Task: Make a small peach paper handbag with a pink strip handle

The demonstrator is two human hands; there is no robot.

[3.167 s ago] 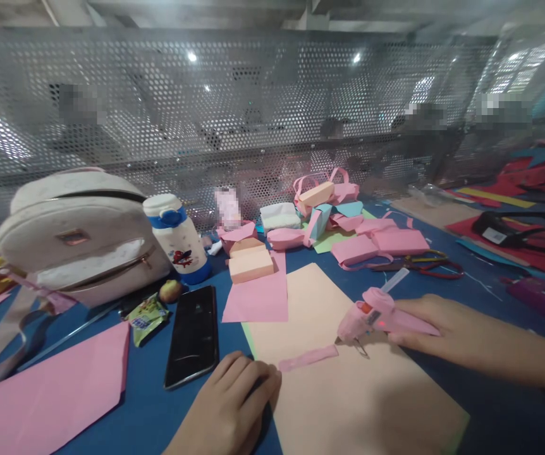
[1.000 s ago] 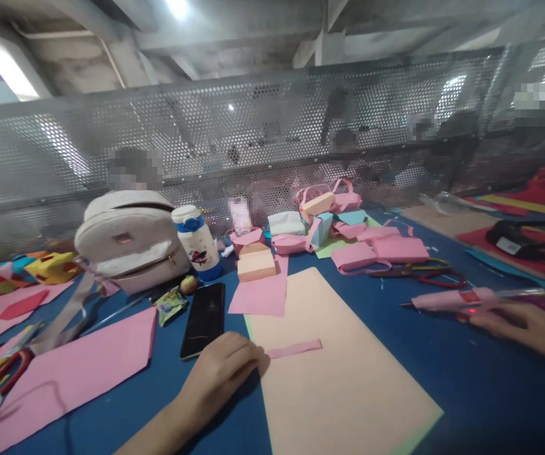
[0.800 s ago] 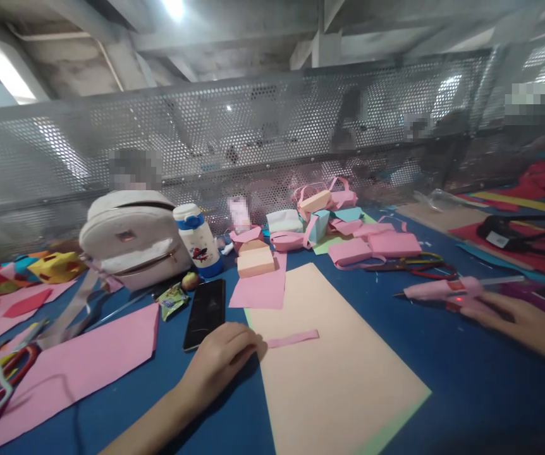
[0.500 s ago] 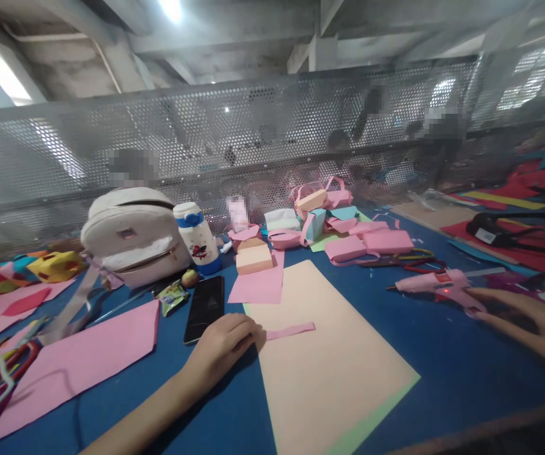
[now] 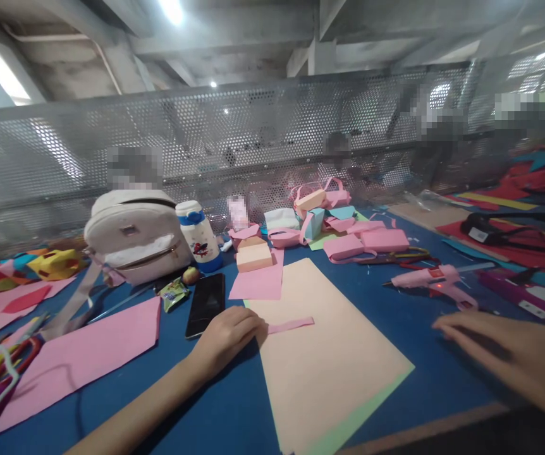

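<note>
My left hand (image 5: 232, 332) is closed over the left end of a narrow pink paper strip (image 5: 294, 325), and its fingertips hide that end. The strip lies across a peach paper sheet (image 5: 329, 360), with a green sheet (image 5: 372, 411) showing from under its edge. On the right, my right hand (image 5: 509, 354) hovers low over the table, fingers stretched out and nothing visible in them. Just beyond it lies a pink glue gun (image 5: 428, 279) on its side, a small red light glowing, apart from the fingers. A black phone (image 5: 206, 306) rests beside my left hand.
Folded pink paper boxes (image 5: 386, 240) stand at the back centre. A white backpack (image 5: 134, 234) and a bottle (image 5: 200, 237) are at the back left, before a perforated metal panel (image 5: 234, 139). A purple device (image 5: 523, 294) lies far right; a pink sheet (image 5: 87, 360) lies left.
My right hand has come off the glue gun's handle and moved toward me and left. The glue gun stays lying on the table. My left hand keeps its place on the strip.
</note>
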